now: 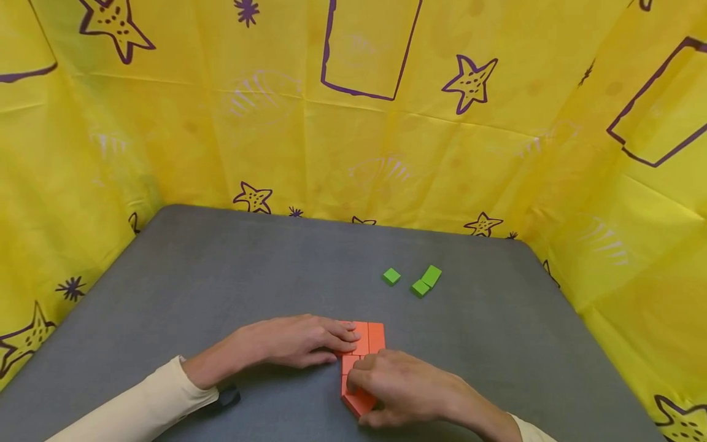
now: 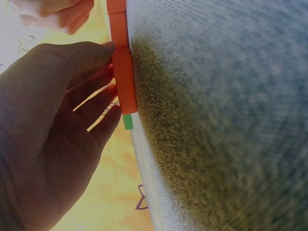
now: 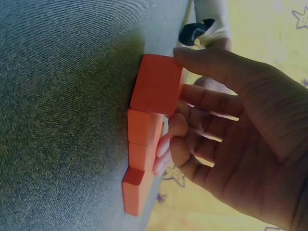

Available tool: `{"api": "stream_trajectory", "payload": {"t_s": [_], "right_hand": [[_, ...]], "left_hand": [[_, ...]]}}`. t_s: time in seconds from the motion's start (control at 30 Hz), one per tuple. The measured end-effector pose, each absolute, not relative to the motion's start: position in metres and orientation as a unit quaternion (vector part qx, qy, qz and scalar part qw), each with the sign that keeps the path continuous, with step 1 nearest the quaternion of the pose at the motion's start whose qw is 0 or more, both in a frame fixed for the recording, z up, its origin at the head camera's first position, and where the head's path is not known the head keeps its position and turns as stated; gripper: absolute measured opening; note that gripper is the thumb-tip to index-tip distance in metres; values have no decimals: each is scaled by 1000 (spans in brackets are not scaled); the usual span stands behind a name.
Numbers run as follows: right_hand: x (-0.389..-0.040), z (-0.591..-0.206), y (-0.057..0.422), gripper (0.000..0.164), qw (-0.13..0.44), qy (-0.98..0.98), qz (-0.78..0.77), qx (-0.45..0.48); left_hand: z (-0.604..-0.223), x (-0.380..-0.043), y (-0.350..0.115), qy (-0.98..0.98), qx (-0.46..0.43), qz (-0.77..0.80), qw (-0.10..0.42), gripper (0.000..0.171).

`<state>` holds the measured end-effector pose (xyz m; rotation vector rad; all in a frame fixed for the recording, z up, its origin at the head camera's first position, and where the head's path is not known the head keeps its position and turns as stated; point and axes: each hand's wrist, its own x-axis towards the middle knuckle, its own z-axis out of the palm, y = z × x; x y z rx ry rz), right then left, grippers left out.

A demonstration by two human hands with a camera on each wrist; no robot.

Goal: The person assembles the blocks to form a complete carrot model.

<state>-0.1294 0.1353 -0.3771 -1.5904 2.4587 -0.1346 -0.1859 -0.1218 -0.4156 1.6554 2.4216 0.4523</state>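
Several orange blocks lie edge to edge on the grey table in a flat group. The left hand rests its nearly straight fingers on the far left part of the group, its thumb by the left side. In the left wrist view the thumb tip meets the edge of an orange block. My right hand bends over the near end and pinches the nearest orange block between thumb and fingers. That block lies against the others in the right wrist view. The right hand hides part of the group from above.
Beyond the orange group lie a single green block and two green blocks close together. A yellow patterned cloth surrounds the far and side edges of the table. A black strap hangs under the left sleeve.
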Motion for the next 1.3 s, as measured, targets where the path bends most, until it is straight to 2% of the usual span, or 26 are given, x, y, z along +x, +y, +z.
{"api": "stream_trajectory", "payload": {"t_s": [0.57, 0.93, 1.17, 1.3], "right_hand": [[-131, -379, 134, 26, 127, 834, -51, -535], [-133, -374, 139, 31, 125, 836, -68, -530], [-155, -358, 152, 32, 113, 863, -99, -482], [-178, -351, 168, 26, 77, 890, -109, -436]], "left_hand": [[-416, -185, -121, 819, 539, 162, 108, 42], [-417, -185, -121, 815, 550, 157, 90, 41], [-417, -186, -122, 805, 569, 150, 73, 42], [-416, -186, -121, 805, 570, 147, 79, 42]]}}
